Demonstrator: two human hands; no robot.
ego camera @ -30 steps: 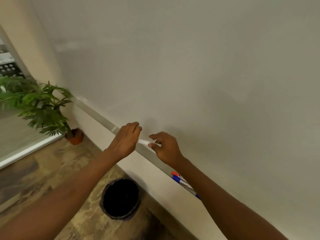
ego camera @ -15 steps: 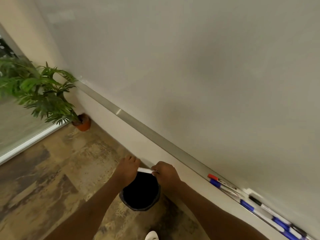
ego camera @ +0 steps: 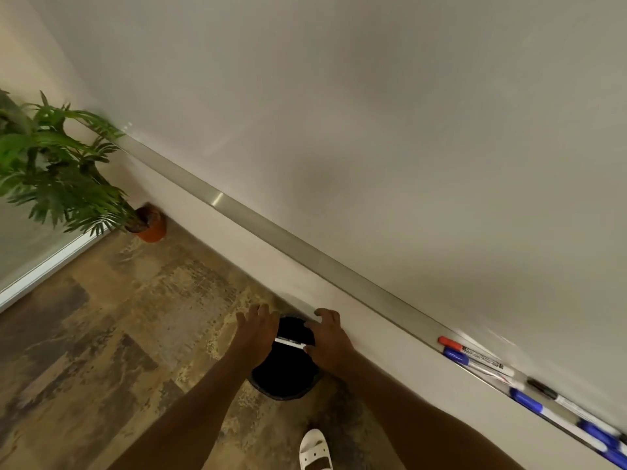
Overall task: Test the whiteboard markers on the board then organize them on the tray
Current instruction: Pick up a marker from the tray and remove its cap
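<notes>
Board: plain off-white, grey shading. Tray: brushed silver. Markers on it: white barrels; red cap, blue cap, black cap, more blue further along. Bin: black. Loose marker: white, dark print. Floor: mottled brown, tan, grey patches. Plant: green; pot: orange. My shoe: white, brown insole.

Your left hand and right hand hovered over the round black plastic bin on the floor, a slim white marker between them. Red-, blue- and black-capped markers lay on the long metal tray at 4 o'clock; the leafy potted plant stood at 9 o'clock.
</notes>
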